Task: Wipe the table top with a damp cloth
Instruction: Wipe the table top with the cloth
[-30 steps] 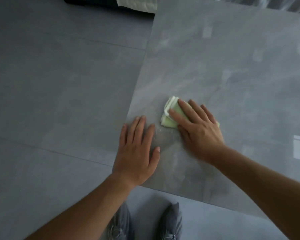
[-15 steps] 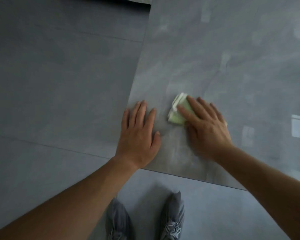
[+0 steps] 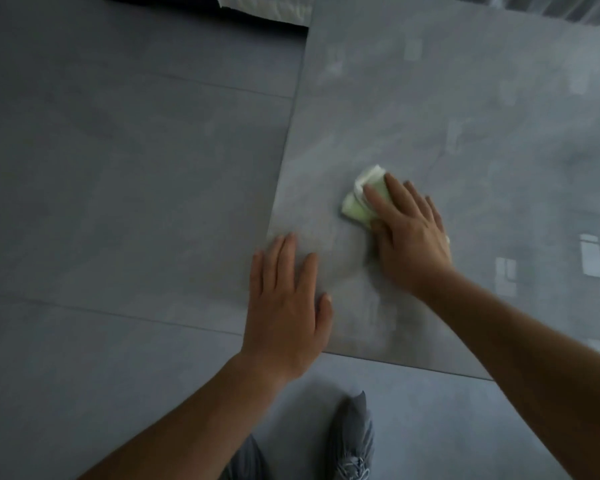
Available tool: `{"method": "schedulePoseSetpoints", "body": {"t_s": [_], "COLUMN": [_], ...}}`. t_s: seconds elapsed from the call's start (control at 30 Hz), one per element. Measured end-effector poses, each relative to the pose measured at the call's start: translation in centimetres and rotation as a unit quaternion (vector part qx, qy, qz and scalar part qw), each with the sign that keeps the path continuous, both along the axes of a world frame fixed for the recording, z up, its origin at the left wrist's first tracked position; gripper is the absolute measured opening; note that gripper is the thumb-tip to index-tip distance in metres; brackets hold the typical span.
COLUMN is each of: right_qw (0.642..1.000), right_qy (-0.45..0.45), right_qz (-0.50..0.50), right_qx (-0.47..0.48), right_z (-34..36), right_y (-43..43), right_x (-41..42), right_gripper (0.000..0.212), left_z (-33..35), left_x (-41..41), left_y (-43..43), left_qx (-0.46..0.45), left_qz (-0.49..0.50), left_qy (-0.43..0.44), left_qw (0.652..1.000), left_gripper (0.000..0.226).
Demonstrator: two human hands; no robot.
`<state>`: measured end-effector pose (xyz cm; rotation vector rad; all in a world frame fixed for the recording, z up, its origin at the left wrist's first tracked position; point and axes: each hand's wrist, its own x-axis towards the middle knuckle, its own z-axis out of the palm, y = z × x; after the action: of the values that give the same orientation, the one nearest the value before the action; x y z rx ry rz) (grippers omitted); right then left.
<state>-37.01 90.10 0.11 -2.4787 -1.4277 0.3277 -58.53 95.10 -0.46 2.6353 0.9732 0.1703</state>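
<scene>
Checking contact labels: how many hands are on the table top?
2. Left hand flat at the near-left corner; right hand presses the green cloth farther in.

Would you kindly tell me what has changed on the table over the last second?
The right hand slid the green cloth forward, farther up the table top, pressing down on it throughout. The left hand stayed flat near the table's left edge.

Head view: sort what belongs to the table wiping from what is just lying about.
In the job: green cloth; right hand pressing flat on it; table top; left hand resting flat at the table's near corner.
Just there: white padded item at the top edge; grey shoes; tiled floor.
</scene>
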Motion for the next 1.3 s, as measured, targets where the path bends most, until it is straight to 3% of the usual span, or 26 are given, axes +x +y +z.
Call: {"method": "schedulePoseSetpoints", "body": {"t_s": [0.1, 0.3, 0.37, 0.47, 0.53, 0.67, 0.73, 0.93, 1.07, 1.13, 1.3], "right_qw": [1.000, 0.970, 0.975, 0.994, 0.993, 0.967, 0.966, 0.997, 0.974, 0.969, 1.000], "right_qy": [-0.003, -0.040, -0.034, -0.007, -0.009, -0.032, -0.022, -0.014, -0.032, -0.035, -0.005], "right_qz": [0.001, 0.237, 0.219, 0.107, 0.114, 0.251, 0.256, 0.066, 0.222, 0.243, -0.003], "right_qx": [-0.008, -0.041, -0.034, -0.024, -0.010, -0.018, -0.023, 0.026, -0.001, -0.007, 0.019], "right_z": [0.0, 0.1, 0.2, 0.0, -0.1, -0.3, -0.1, -0.3, -0.3, -0.3, -0.2], "right_y": [5.4, 0.7, 2.4, 7.4, 8.3, 2.2, 0.3, 0.3, -4.6, -5.6, -4.8], "right_x": [0.0, -1.0, 0.2, 0.1, -1.5, -3.9, -2.7, -4.0, -6.1, -4.2, -4.1], "right_gripper": [0.056, 0.052, 0.053, 0.054, 0.054, 0.054, 0.053, 0.056, 0.062, 0.056, 0.052], "left_z": [-0.6, -0.4, -0.5, -0.7, -0.7, -0.3, 0.0, -0.9, 0.3, 0.1, -1.5], "left_x": [-1.0, -0.9, -0.9, -1.1, -1.2, -1.2, -1.0, 4.8, 10.4, 11.6, 11.3], "left_y": [-0.5, -0.5, -0.5, -0.6, -0.5, 0.1, 1.5, 11.6, 15.2, 15.5, 15.2], "left_qx": [0.000, -0.005, -0.005, -0.015, -0.035, -0.121, -0.130, -0.068, -0.035, -0.021, 0.023], "left_qz": [-0.020, -0.029, -0.029, -0.020, -0.006, 0.073, 0.106, 0.013, -0.108, -0.141, -0.144], "left_qy": [0.026, 0.041, 0.035, 0.016, -0.032, -0.196, -0.224, -0.124, 0.019, 0.070, 0.067], "left_qw": [0.999, 0.999, 0.999, 1.000, 0.999, 0.970, 0.960, 0.990, 0.993, 0.987, 0.987], "left_gripper": [0.061, 0.066, 0.066, 0.063, 0.059, 0.059, 0.058, 0.057, 0.069, 0.068, 0.066]}}
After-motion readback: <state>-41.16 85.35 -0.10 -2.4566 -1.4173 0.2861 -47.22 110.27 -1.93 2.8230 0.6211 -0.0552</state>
